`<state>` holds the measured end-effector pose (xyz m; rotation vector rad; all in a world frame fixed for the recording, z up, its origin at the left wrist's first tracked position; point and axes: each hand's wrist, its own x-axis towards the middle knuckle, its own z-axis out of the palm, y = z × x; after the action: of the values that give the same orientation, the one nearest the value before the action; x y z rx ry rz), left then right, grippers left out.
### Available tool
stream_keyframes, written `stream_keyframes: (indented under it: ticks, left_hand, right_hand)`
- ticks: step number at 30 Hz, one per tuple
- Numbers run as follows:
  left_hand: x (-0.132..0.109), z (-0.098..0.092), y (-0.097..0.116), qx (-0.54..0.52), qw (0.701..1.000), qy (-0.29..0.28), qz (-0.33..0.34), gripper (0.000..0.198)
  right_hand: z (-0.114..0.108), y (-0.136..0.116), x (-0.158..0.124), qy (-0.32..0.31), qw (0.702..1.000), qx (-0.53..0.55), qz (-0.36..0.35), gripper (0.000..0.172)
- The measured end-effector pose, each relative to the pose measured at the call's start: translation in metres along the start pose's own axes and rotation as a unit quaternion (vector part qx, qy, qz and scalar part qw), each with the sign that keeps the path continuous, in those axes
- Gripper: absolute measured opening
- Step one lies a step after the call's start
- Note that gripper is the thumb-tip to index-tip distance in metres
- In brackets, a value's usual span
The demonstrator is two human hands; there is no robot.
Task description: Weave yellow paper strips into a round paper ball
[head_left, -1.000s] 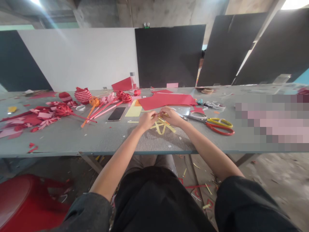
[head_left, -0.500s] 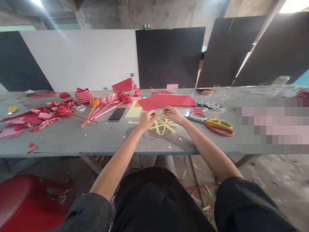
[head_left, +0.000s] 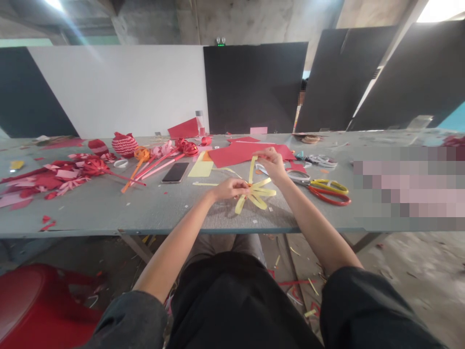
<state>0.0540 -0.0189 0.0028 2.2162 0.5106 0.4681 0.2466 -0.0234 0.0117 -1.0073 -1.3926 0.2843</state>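
My left hand (head_left: 232,189) pinches a flower-like piece of yellow paper strips (head_left: 258,194) close to its middle, where a bit of orange shows. Several strips fan out from there to the right and toward me, some bent into loops. Farther up, my right hand (head_left: 271,162) pinches the tip of one yellow paper strip (head_left: 252,170), which runs straight up from the middle. Loose yellow strips (head_left: 205,184) lie left of the piece. Scissors with yellow and red handles (head_left: 329,190) rest just right of my right forearm, their blades partly hidden behind it.
Red paper sheets (head_left: 232,155) lie beyond my hands, beside pale yellow paper (head_left: 201,168). A phone (head_left: 175,172) lies to the left, near paper flowers on sticks (head_left: 187,147) and a pile of red and pink paper pieces (head_left: 54,177). A red stool (head_left: 39,305) stands below left.
My hands have parted: the left came down to the middle of the strip piece, the right rose, drawing one strip upward. The piece now sits tilted, its strips fanned out.
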Motion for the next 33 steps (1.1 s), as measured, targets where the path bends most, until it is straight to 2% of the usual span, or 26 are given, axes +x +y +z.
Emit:
stream_keyframes:
  ticks: [2,6,8,11,17,24,29,33]
  left_hand:
    - [0.000,0.001,0.001,-0.013,1.000,-0.006,-0.014,0.019]
    - [0.003,0.002,-0.005,-0.071,0.997,0.006,-0.017,0.010]
    - [0.004,0.002,-0.008,-0.099,0.994,0.030,-0.026,0.009]
    - [0.006,0.001,-0.008,-0.141,0.985,0.084,-0.059,0.017]
    - [0.003,0.002,0.006,-0.185,0.968,0.138,-0.097,0.020]
    - [0.004,0.002,0.006,-0.180,0.966,0.152,-0.102,0.016]
    - [0.005,0.001,0.001,-0.171,0.965,0.174,-0.099,0.020]
    - [0.005,0.001,0.000,-0.156,0.966,0.183,-0.097,0.021]
  right_hand:
    - [-0.002,-0.001,0.000,-0.012,1.000,0.012,0.019,0.023]
    - [-0.002,-0.010,-0.005,-0.087,0.992,0.062,0.067,0.026]
    - [0.000,-0.015,-0.008,-0.124,0.987,0.075,0.076,0.025]
    - [0.003,-0.020,-0.012,-0.162,0.981,0.070,0.081,0.024]
    - [0.004,-0.016,-0.013,-0.222,0.969,0.069,0.079,0.034]
    - [0.005,-0.012,-0.012,-0.237,0.962,0.086,0.105,0.030]
    - [0.009,-0.012,-0.014,-0.213,0.963,0.102,0.134,0.030]
    - [0.011,-0.014,-0.016,-0.217,0.959,0.106,0.147,0.027]
